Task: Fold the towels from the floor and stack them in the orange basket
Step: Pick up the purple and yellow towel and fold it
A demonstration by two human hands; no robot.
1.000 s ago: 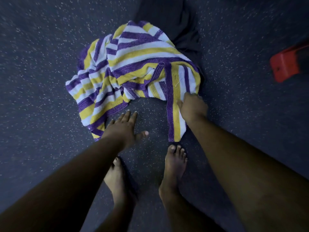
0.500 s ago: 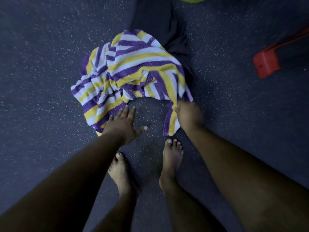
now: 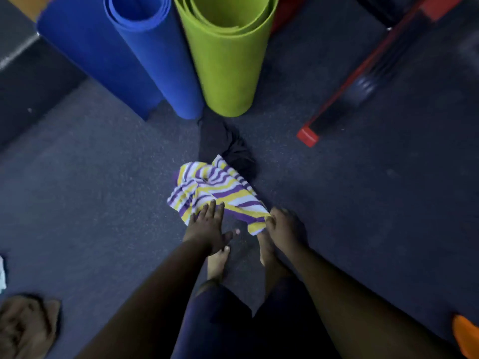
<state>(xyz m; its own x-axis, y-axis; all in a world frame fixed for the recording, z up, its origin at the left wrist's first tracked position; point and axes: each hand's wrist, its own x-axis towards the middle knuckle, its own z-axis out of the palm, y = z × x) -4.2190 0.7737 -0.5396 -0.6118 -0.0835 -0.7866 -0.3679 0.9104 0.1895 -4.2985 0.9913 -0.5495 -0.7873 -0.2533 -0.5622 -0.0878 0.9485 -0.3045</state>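
Note:
A crumpled towel with purple, yellow and white stripes [image 3: 215, 189] lies on the dark speckled floor in front of my bare feet. My right hand [image 3: 283, 230] grips its near right corner. My left hand [image 3: 207, 226] has straight fingers whose tips reach the towel's near left edge. A dark towel [image 3: 223, 141] lies behind the striped one, partly under it. An orange piece [image 3: 466, 335] that may be the basket shows at the bottom right corner.
Rolled blue mats [image 3: 145, 47] and a green mat [image 3: 228, 53] stand upright behind the towels. A red bar [image 3: 308, 136] runs to the upper right. A brown cloth [image 3: 26, 325] lies at the bottom left, with a pale cloth [image 3: 2, 273] at the left edge.
My view has risen and pulled back, so the mats and the orange piece now show. My right hand has drawn the towel corner towards my feet. My left hand's fingertips now reach the towel edge.

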